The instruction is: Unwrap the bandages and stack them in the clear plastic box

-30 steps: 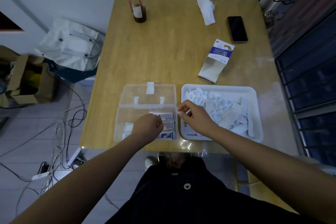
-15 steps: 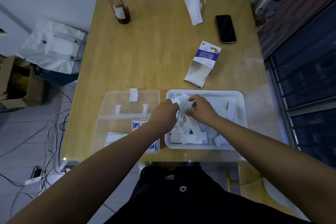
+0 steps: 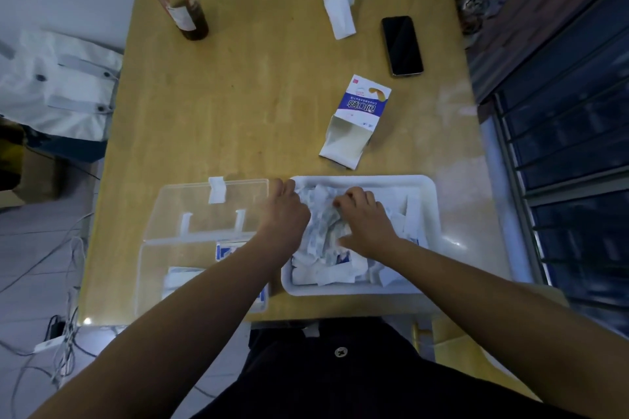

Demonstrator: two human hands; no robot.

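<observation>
The white tray point(image 3: 427, 187) holds a loose pile of wrapped bandages point(image 3: 323, 235) and torn white wrappers. Both hands are down in it. My left hand point(image 3: 284, 211) lies over the tray's left rim against the pile, and its fingertips are hidden. My right hand point(image 3: 366, 223) sits on top of the pile, fingers curled into the wrappers and thumb spread toward the near side. To the left stands the clear plastic box point(image 3: 153, 269) with its lid point(image 3: 190, 201) folded back flat. A few blue-and-white bandages point(image 3: 226, 250) lie inside it, partly hidden by my left forearm.
An opened blue-and-white bandage carton point(image 3: 355, 119) lies just beyond the tray. Farther back are a black phone point(image 3: 402, 46), a crumpled tissue point(image 3: 337, 7) and a drink cup with a red straw point(image 3: 185, 10). The table's near edge runs just below the box and tray.
My left hand left the clear box and went right into the tray. Both hands, which were pinching a wrapper above the pile, have dropped onto it. The camera has tilted.
</observation>
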